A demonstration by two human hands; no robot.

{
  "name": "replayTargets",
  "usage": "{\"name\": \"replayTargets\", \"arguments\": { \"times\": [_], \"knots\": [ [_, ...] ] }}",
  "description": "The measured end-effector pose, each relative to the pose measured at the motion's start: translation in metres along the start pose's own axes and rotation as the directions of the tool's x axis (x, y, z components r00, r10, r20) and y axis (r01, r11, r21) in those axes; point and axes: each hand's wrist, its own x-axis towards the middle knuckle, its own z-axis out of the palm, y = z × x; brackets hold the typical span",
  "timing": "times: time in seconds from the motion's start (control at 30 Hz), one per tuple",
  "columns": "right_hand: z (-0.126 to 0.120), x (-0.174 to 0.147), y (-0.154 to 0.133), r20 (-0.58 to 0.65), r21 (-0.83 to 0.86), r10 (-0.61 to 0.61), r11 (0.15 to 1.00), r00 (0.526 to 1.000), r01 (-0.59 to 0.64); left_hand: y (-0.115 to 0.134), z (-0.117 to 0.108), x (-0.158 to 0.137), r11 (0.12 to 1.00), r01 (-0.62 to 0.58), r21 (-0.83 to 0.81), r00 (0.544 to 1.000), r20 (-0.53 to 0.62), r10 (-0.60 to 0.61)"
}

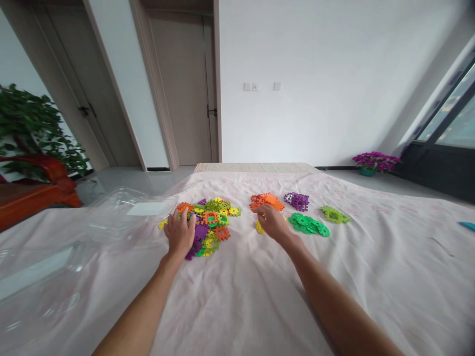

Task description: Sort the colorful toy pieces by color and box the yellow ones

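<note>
Fingers of the left hand point(180, 231) lie spread and flat on the mixed pile of plastic tiles point(208, 222), gripping nothing. Those of the right hand point(272, 221) curl loosely over yellow tiles point(259, 227) beside the orange heap point(266, 200); whether they pinch one I cannot tell. These notched pieces look light, stiff and slick, best pinched by the edges. Beyond lie green tiles point(308, 225), purple tiles point(297, 200) and lime tiles point(334, 214) on the cloth point(241, 277).

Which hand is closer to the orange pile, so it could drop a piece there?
Probably the right hand. It sits right at the near edge of the orange pile, over some yellow pieces. The left hand rests farther away, on the mixed pile.
</note>
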Motion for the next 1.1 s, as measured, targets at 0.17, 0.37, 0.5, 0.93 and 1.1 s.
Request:
{"name": "replayTargets", "arguments": {
  "times": [0.17, 0.37, 0.5, 0.93, 1.1],
  "knots": [
    [0.040, -0.023, -0.039, 0.112, 0.081, -0.170, 0.984, 0.979, 0.161, -0.022, -0.001, 0.013, 0.980, 0.110, 0.167, 0.976, 0.168, -0.139],
    [0.059, -0.024, -0.055, 0.195, 0.061, -0.272, 0.962, 0.942, 0.265, 0.000, 0.004, 0.008, 0.998, 0.032, 0.063, 0.988, 0.149, -0.041],
    [0.062, -0.021, -0.060, 0.201, 0.051, -0.264, 0.964, 0.943, 0.259, 0.010, 0.011, 0.010, 0.997, 0.076, -0.031, 0.984, 0.162, -0.070],
    [0.063, -0.020, -0.056, 0.180, 0.156, -0.104, 0.985, 0.978, 0.076, -0.025, -0.001, 0.004, 0.922, 0.171, -0.347, 0.980, 0.153, -0.124],
    [0.058, -0.011, -0.043, 0.263, 0.408, -0.050, 0.911, 0.964, -0.064, -0.027, 0.002, 0.006, 0.925, 0.161, -0.345, 0.985, 0.110, -0.130]
  ]
}}
